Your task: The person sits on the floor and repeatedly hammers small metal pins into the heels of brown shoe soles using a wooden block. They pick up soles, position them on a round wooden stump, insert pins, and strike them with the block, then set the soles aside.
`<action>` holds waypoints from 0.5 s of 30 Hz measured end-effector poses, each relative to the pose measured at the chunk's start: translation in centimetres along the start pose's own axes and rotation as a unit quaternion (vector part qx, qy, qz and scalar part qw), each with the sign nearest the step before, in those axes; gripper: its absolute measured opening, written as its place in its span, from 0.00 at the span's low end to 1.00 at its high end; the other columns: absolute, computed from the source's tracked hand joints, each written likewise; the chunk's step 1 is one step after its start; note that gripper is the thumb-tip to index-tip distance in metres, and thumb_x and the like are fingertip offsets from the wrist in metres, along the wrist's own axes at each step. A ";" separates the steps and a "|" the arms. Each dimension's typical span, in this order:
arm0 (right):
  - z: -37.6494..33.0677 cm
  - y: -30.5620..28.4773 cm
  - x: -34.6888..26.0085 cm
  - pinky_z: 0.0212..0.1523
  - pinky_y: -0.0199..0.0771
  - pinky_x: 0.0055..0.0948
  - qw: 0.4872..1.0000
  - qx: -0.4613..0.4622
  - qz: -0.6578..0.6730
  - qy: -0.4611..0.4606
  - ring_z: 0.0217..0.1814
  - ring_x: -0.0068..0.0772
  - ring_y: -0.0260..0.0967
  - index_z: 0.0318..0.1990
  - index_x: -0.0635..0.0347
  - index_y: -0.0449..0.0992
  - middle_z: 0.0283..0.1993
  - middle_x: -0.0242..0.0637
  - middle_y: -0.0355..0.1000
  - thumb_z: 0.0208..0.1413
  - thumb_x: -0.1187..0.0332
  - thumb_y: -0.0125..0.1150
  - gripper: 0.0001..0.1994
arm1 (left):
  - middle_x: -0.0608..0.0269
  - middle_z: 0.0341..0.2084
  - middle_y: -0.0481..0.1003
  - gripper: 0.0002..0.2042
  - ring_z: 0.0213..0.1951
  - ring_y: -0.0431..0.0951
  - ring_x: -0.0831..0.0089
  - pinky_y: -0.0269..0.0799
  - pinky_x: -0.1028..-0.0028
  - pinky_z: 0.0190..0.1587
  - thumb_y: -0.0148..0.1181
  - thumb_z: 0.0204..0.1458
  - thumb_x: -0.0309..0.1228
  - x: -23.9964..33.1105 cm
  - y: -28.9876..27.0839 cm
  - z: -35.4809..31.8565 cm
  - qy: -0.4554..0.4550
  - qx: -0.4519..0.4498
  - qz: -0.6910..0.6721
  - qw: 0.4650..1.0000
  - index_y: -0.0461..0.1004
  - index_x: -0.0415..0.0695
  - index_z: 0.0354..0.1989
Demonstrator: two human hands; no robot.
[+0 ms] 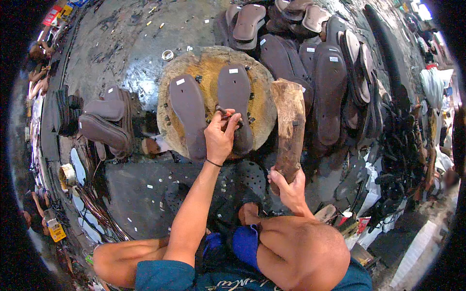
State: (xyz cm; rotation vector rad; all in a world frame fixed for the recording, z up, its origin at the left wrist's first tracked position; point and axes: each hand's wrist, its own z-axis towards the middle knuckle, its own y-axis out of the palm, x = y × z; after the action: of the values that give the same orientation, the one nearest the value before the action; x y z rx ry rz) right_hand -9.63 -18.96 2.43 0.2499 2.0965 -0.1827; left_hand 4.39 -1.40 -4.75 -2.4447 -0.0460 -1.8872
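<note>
Two dark brown shoe soles lie side by side on a round wooden block [264,94]: a left sole [188,114] and a right sole [234,92]. My left hand [221,136] rests on the right sole and pinches a small tool with a red handle [225,112] upright against it. My right hand [290,186] grips the lower end of a thick wooden mallet [290,128], which stands raised beside the block's right edge. I sit on the floor with my knees [310,250] drawn up under my arms.
Many brown soles are stacked behind and to the right of the block [330,82]. Another pile of soles [104,123] lies to the left on the dark floor. Black straps [403,145] are heaped at the right. A small round tin [167,55] sits beyond the block.
</note>
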 end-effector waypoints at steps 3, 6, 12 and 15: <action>-0.7 -0.6 -2.1 0.40 0.77 0.28 0.999 -0.020 -0.001 -0.029 0.38 0.27 0.74 0.52 0.63 0.68 0.41 0.36 0.74 0.53 0.73 0.66 0.20 | 0.63 0.29 0.81 0.11 0.33 0.82 0.77 0.76 0.77 0.37 0.65 0.58 0.34 -0.2 0.5 -0.2 0.040 0.031 0.034 0.998 0.78 0.37 0.40; -0.8 -1.5 -6.5 0.37 0.77 0.30 0.998 -0.020 -0.010 -0.065 0.35 0.31 0.74 0.61 0.64 0.63 0.41 0.38 0.74 0.49 0.73 0.66 0.31 | 0.62 0.31 0.82 0.09 0.33 0.82 0.78 0.75 0.77 0.36 0.65 0.57 0.33 0.8 1.0 -0.8 0.100 0.040 0.124 0.986 0.79 0.39 0.40; 0.2 -1.0 -12.4 0.47 0.74 0.35 0.856 -0.153 0.238 -0.434 0.44 0.40 0.74 0.58 0.51 0.69 0.45 0.39 0.75 0.49 0.58 0.71 0.28 | 0.58 0.33 0.82 0.10 0.34 0.83 0.70 0.76 0.73 0.37 0.68 0.54 0.33 0.4 1.6 -1.4 0.172 0.015 0.210 0.962 0.81 0.42 0.40; 1.4 -4.9 -3.4 0.44 0.73 0.32 0.913 -0.214 -0.318 -0.140 0.42 0.32 0.72 0.55 0.58 0.71 0.44 0.36 0.73 0.51 0.64 0.68 0.23 | 0.54 0.35 0.82 0.12 0.39 0.83 0.64 0.78 0.70 0.40 0.65 0.54 0.29 -0.8 0.4 -1.1 0.286 -0.023 0.251 0.924 0.78 0.40 0.47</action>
State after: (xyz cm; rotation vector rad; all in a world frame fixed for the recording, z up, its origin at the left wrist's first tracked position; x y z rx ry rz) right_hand -8.03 -24.38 4.78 -0.6955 1.8066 -0.1278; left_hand 3.20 -1.84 -5.25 -1.5995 0.5899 -2.2369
